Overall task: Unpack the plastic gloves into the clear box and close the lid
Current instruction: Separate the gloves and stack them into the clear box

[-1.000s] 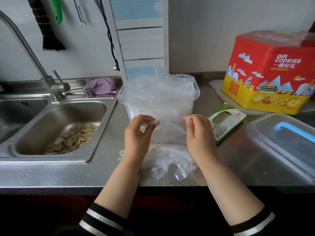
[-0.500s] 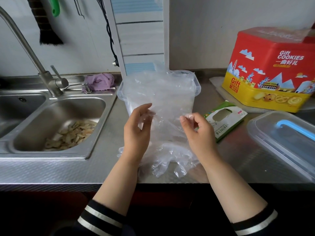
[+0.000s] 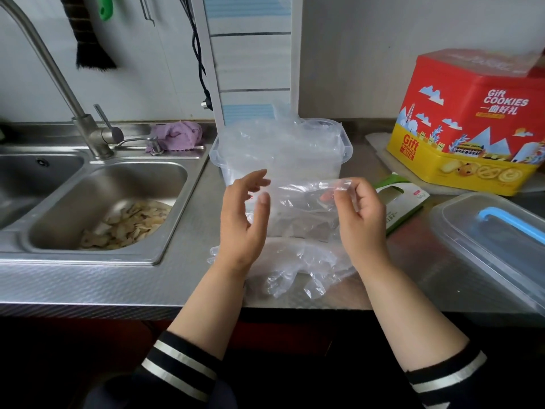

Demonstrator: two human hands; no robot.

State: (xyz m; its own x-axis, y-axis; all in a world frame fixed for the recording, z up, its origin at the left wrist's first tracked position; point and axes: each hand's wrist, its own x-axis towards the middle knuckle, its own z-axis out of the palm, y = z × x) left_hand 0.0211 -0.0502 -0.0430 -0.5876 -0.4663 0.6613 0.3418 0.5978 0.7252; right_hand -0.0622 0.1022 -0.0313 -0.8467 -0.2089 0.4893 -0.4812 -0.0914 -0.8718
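The clear box stands open on the steel counter, stuffed with crumpled clear plastic gloves that rise above its rim. In front of it my right hand pinches the edge of one thin glove and holds it up flat. My left hand hovers at the glove's left side with fingers spread and relaxed, gripping nothing. A loose pile of more gloves lies on the counter under both hands. The box's clear lid, with a blue handle, lies to the right.
The gloves' green and white carton lies behind my right hand. A red and yellow cookie tin stands at the back right. At the left is a steel sink holding peelings, with a tap and a purple cloth.
My left hand has let go of the glove and opened its fingers. My right hand has raised the glove a little, spreading it out in front of the box.
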